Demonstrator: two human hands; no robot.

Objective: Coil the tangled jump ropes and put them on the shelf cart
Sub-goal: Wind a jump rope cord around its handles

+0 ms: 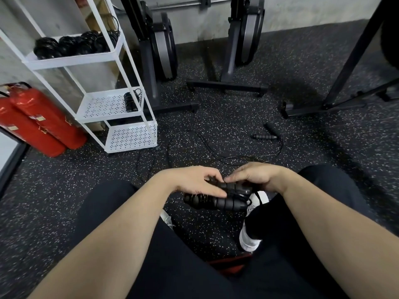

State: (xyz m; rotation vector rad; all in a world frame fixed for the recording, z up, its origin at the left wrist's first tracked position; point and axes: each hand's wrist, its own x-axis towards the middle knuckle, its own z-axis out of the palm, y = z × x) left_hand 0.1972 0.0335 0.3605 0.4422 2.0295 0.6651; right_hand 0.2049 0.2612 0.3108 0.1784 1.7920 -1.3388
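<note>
Head view. Your left hand (194, 182) and right hand (257, 178) meet at about 6 o'clock from the frame's centre, above the speckled floor (216, 117) and between your knees. Both grip one bundled jump rope (216, 202): the left fingers curl over its ridged black handles while the thumb presses on top; the right fingers curl down and pinch the cord where it wraps the handles. The wrap looks close to finished — judged from how compact the bundle is.

A second, loose jump rope (264, 137) lies on the floor at 1 o'clock from your hands, its two handles near each other and its thin cord trailing in open loops toward 11 o'clock.

The white shelf cart (112, 55) stands at 10 o'clock. Its top tier carries a row of coiled ropes (71, 46); the middle tier holds one bundle (130, 102) at its right edge; the bottom tier's contents cannot be made out. Two red extinguishers (43, 124) lie beside it at 9 o'clock.

To do this step well, keep the handles parallel and clamped with the left hand, lay each turn snug beside the last, and tuck the free end under a turn — otherwise the bundle may spring open on the shelf.
</note>
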